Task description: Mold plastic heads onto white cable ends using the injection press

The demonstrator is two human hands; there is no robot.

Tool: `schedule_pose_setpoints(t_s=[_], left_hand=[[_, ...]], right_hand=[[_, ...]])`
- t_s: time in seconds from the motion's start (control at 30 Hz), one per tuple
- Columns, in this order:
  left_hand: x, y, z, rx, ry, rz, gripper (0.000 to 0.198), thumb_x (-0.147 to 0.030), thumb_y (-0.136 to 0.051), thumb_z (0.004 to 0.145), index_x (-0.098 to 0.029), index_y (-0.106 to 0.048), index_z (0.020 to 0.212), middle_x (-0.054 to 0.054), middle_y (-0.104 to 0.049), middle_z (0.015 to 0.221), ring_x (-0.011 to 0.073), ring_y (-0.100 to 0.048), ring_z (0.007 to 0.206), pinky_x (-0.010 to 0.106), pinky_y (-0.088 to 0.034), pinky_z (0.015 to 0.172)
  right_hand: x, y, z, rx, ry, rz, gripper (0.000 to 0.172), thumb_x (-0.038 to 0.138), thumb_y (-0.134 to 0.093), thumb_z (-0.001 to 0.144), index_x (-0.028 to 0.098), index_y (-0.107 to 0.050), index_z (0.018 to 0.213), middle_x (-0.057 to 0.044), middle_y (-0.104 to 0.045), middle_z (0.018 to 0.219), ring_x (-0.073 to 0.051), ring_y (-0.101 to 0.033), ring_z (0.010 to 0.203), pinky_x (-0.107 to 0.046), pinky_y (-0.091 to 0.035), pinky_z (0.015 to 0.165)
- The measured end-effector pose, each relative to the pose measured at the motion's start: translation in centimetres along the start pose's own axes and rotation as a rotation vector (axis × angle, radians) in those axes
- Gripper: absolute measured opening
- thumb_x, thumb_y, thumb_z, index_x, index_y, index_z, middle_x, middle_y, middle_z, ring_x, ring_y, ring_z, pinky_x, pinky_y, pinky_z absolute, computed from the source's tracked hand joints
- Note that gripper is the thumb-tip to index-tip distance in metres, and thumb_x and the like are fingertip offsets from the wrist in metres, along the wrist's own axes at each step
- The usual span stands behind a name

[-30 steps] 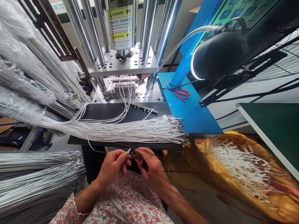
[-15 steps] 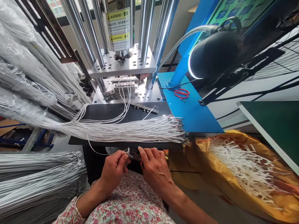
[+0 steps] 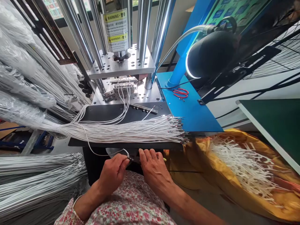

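The white wire (image 3: 103,154) ends pinched in my left hand (image 3: 113,172), just below the desk (image 3: 105,112) edge. In the last second my right hand (image 3: 153,168) has rolled palm-down, closed over the dark tool (image 3: 134,159) touching that tip, beneath the wire bundle (image 3: 131,131).

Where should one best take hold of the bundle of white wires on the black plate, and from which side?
Grip the bundle at its narrow left part, where the wires lie tight together, coming from above. The right ends fan out with metal tips; a grip there would likely scatter them.
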State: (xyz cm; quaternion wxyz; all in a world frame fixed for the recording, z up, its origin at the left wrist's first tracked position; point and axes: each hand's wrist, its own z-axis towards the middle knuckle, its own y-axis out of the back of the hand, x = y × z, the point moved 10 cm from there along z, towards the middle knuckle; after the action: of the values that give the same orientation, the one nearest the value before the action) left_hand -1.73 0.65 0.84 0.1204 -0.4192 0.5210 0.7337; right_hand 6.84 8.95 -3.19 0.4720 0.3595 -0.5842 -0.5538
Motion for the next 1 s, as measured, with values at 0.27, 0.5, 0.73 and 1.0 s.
schedule_pose_setpoints(t_s=[0.27, 0.5, 0.73, 1.0], left_hand=[[1.9, -0.6, -0.4, 0.034, 0.236, -0.161, 0.020, -0.033, -0.051, 0.095, -0.021, -0.062, 0.083, 0.001, -0.066, 0.066, 0.0134, -0.058, 0.053, 0.023, -0.044, 0.057], [3.4, -1.4, -0.4, 0.046, 0.389, -0.371, 0.025, -0.042, -0.056, 0.092, -0.019, -0.064, 0.085, -0.003, -0.059, 0.053, 0.0121, -0.055, 0.044, 0.020, -0.040, 0.046], [3.5, -2.3, -0.3, 0.124, 0.394, -0.458, 0.031, -0.044, -0.053, 0.094, -0.017, -0.062, 0.082, 0.001, -0.066, 0.069, 0.0099, -0.058, 0.044, 0.019, -0.041, 0.044], [5.2, -2.2, -0.3, -0.002, 0.521, -0.562, 0.034, -0.047, -0.058, 0.090, -0.015, -0.065, 0.082, 0.001, -0.066, 0.068, 0.0082, -0.053, 0.040, 0.018, -0.038, 0.041]], right_hand=[[0.2, -1.5, -0.5, 0.194, -0.050, 0.347, 0.011, 0.015, -0.047, 0.095, 0.019, -0.057, 0.101, -0.006, -0.063, 0.090, -0.023, -0.053, 0.082, -0.035, -0.033, 0.070], [-0.1, -1.0, -0.6, 0.249, -0.098, 0.387, 0.013, 0.012, -0.045, 0.094, 0.018, -0.057, 0.092, -0.007, -0.062, 0.090, -0.023, -0.054, 0.082, -0.034, -0.033, 0.071], [0.9, -0.1, -0.9, 0.514, 0.079, 1.053, 0.011, 0.024, -0.050, 0.095, 0.022, -0.061, 0.095, 0.000, -0.065, 0.088, -0.016, -0.059, 0.078, -0.026, -0.043, 0.067], [-1.3, -0.7, -1.2, 0.248, -0.095, 0.643, 0.014, 0.017, -0.048, 0.094, 0.019, -0.057, 0.104, -0.007, -0.062, 0.100, -0.021, -0.054, 0.091, -0.033, -0.042, 0.080]])
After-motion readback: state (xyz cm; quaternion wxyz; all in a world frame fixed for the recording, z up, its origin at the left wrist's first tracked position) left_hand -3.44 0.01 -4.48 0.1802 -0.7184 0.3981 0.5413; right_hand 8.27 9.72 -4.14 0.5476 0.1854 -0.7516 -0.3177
